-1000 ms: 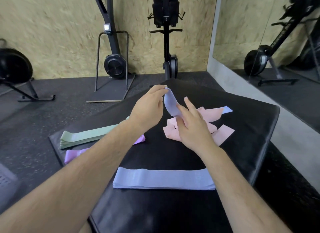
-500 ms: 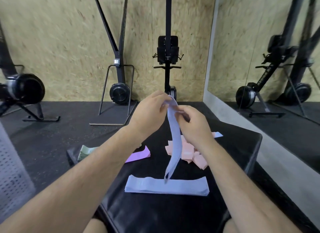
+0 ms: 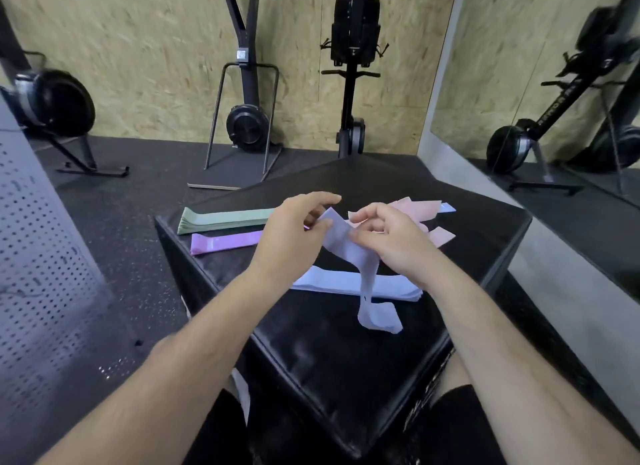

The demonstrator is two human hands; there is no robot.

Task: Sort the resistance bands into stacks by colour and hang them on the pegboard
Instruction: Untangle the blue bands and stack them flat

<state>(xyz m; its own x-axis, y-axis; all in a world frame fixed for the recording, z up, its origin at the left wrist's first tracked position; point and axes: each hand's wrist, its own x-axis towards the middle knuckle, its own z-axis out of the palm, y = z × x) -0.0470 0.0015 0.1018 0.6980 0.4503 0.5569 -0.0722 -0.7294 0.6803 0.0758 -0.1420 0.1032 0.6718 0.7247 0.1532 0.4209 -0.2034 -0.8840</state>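
Observation:
Both hands hold one pale blue band point(image 3: 349, 253) above a black padded box point(image 3: 346, 367). My left hand point(image 3: 294, 236) pinches its upper end and my right hand point(image 3: 388, 239) pinches it just beside. The band's lower end droops over the blue stack point(image 3: 329, 284) and curls on the box top. A green stack point(image 3: 221, 219) and a purple band point(image 3: 225, 242) lie at the box's far left. Loose pink bands point(image 3: 426, 215) lie behind my right hand, with another blue band's end point(image 3: 447, 207) poking out.
A grey perforated pegboard panel point(image 3: 38, 256) stands at the left. Black exercise machines point(image 3: 247, 118) line the chipboard wall beyond the box. A mirror point(image 3: 554, 83) covers the right wall. The floor is dark rubber.
The camera has tilted down. Both hands have lowered the blue band toward the blue stack, and its lower end now lies curled on the box in front of the stack.

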